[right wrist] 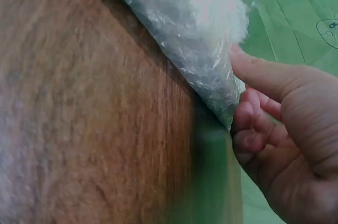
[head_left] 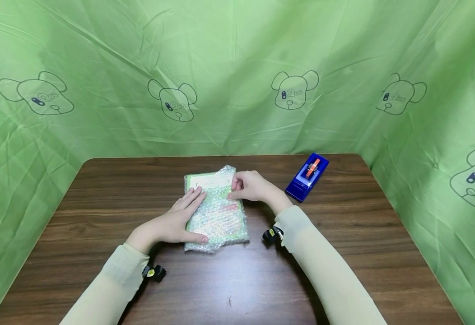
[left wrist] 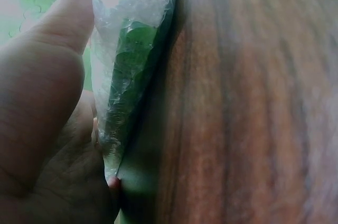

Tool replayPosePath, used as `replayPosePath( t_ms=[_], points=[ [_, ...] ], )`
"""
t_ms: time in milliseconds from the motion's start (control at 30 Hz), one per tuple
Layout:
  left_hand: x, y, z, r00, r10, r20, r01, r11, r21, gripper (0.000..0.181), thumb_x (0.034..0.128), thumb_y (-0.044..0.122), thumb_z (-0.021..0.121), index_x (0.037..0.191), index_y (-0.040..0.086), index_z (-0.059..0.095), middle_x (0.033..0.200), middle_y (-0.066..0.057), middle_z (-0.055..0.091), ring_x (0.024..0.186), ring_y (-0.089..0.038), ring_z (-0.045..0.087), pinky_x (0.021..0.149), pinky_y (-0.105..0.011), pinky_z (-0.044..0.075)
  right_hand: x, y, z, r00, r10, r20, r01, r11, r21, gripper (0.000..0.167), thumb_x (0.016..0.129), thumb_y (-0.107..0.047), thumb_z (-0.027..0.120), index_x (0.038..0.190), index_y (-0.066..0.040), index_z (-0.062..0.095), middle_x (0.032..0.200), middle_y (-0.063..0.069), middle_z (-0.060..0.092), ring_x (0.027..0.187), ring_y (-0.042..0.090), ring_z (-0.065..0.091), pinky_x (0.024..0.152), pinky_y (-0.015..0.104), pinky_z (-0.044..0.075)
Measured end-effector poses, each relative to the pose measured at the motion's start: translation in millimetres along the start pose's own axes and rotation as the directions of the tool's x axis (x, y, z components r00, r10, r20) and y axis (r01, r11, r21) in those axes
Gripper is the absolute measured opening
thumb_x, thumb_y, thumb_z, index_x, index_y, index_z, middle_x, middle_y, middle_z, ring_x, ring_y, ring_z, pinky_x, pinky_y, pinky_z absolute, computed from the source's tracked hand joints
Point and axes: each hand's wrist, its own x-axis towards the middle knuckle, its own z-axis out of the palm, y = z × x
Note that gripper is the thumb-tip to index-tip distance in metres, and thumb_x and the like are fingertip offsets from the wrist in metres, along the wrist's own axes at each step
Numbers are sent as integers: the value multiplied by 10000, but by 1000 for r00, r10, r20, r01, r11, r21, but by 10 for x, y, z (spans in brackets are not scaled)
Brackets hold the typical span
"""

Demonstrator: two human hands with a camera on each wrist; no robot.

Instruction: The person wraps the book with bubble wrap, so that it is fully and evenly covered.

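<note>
A flat rectangular package in clear bubble wrap (head_left: 217, 221) lies on the table, its green and white contents showing through. My left hand (head_left: 176, 221) rests on its left side with fingers extended, the thumb lying near the lower edge. At the upper right edge, my right hand (head_left: 250, 186) holds the wrap, thumb on top and the other fingers curled. The right wrist view shows that thumb against the bubble wrap (right wrist: 185, 39) and the fingertips beside its edge. In the left wrist view, the package (left wrist: 134, 49) is seen edge-on beside my palm.
A blue tape dispenser (head_left: 307, 177) with an orange part stands right of the package, near the back edge of the brown wooden table (head_left: 343, 253). Green cloth (head_left: 229, 54) printed with bear heads hangs behind and around the table.
</note>
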Motion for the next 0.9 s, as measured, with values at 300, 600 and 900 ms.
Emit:
replayPosePath(
  t_ms=[300, 600, 900],
  points=[
    [24, -6, 27, 1000, 13, -12, -13, 1000, 9, 1310, 877, 678, 840, 1753, 33, 110, 1823, -217, 39, 1673, -458, -11, 1299, -722, 114, -92, 80, -2, 995, 55, -80, -46, 993, 112, 202, 955, -177, 858, 943, -105, 669, 810, -3, 710, 627, 146, 719, 668, 290, 612],
    [-4, 23, -16, 1000, -11, 11, 11, 1000, 4, 1314, 880, 672, 840, 1754, 33, 96, 1825, -212, 25, 1674, -453, -24, 1308, -706, 98, -146, -65, 102, 980, 164, -116, -157, 985, 73, 468, 904, -491, 891, 1010, -119, 630, 857, 5, 655, 743, 154, 594, 716, 318, 526],
    [1, 5, -17, 1000, 2, 15, -2, 1000, 5, 1310, 886, 683, 827, 1755, 38, 88, 1824, -215, 9, 1673, -453, -34, 1308, -706, 88, -126, -16, 129, 949, 274, -157, -253, 957, 142, 374, 912, -360, 918, 996, -104, 660, 840, -1, 670, 728, 146, 602, 719, 311, 516]
  ],
)
